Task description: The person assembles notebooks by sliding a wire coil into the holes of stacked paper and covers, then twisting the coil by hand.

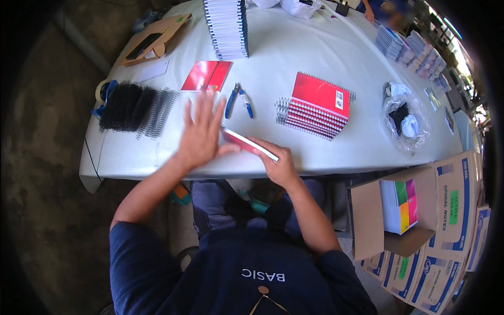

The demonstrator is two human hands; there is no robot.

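My right hand (278,161) grips a red notebook (245,143) by its near right end, above the table's front edge. The notebook is tilted, with its white page edge facing me. Beside its far left end, my left hand (201,128) is spread open with the fingers stretched away from me, slightly blurred; the thumb is close to the notebook, and I cannot tell whether it touches. Blue-handled pliers (231,102) and a blue and white pen (245,104) lie just beyond. Left of my left hand is a pile of black wire spirals (137,108).
Red spiral notebooks (320,97) are stacked to the right, red covers (207,76) lie farther off, and a tall notebook stack (226,31) stands at the back. A plastic bag (407,123) sits near the right edge. An open carton (367,220) with colourful books is below right.
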